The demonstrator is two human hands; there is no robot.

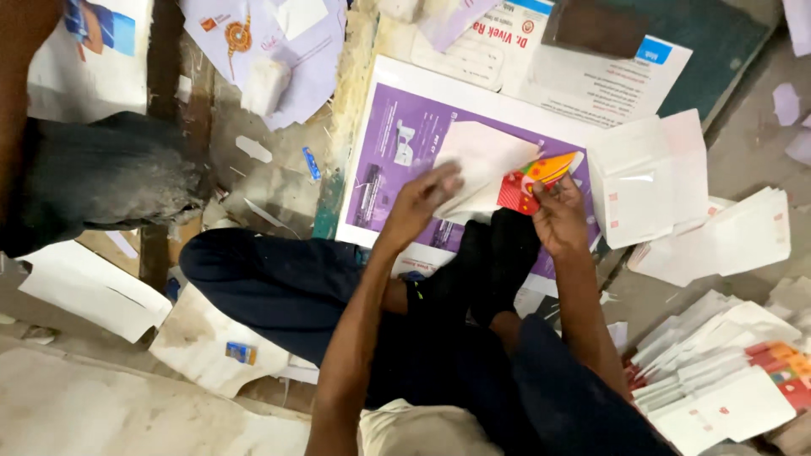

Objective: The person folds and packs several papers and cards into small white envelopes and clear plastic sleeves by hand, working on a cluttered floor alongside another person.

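My left hand [420, 200] presses its fingers on a white paper envelope [483, 160] lying over a purple printed sheet [397, 169]. My right hand [557, 211] pinches a red and orange patterned envelope [538, 179] by its lower edge, next to the white one. Both pieces sit partly overlapped between my hands. My crossed legs in dark trousers and black socks [490, 262] are just below the sheet.
White envelopes lie stacked at the right [642, 181] and fanned at the lower right [726, 371] with some red and orange ones. Printed papers lie at the top [591, 80]. Another person's dark-clothed leg [93, 181] is at the left. Paper scraps litter the floor.
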